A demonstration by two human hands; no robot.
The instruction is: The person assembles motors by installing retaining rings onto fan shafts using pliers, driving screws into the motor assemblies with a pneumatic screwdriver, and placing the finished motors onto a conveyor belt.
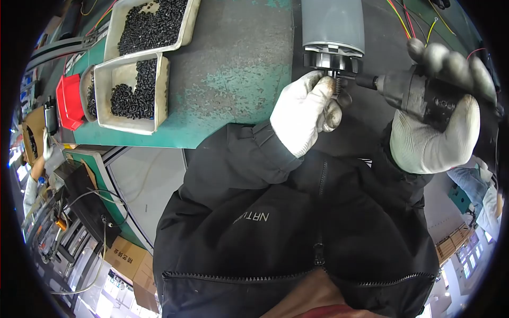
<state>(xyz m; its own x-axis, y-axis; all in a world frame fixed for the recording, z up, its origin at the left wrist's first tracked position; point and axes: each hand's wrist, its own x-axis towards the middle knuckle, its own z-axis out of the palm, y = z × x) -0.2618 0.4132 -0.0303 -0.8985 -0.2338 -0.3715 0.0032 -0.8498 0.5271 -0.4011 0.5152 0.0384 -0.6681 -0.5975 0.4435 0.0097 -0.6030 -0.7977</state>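
A grey cylindrical motor (333,24) lies at the top of the head view, its black end collar (333,61) facing me. My left hand (303,112), in a white glove, is closed at the collar, with thumb and fingers pinching around a small ridged metal part (338,87). It looks like a shaft or screw; the fingers partly hide it. In my right hand (432,140), also gloved, is a dark power screwdriver (413,94) lying sideways. Its bit points left and reaches close to the collar beside my left fingertips; whether it touches cannot be seen.
Two white bins (164,98) of small black parts stand on the worn green bench (228,79). Beside them are a red container (70,103) and a round tub (89,93). Coloured wires (408,18) lie at the upper right. Other people's arms show at both edges.
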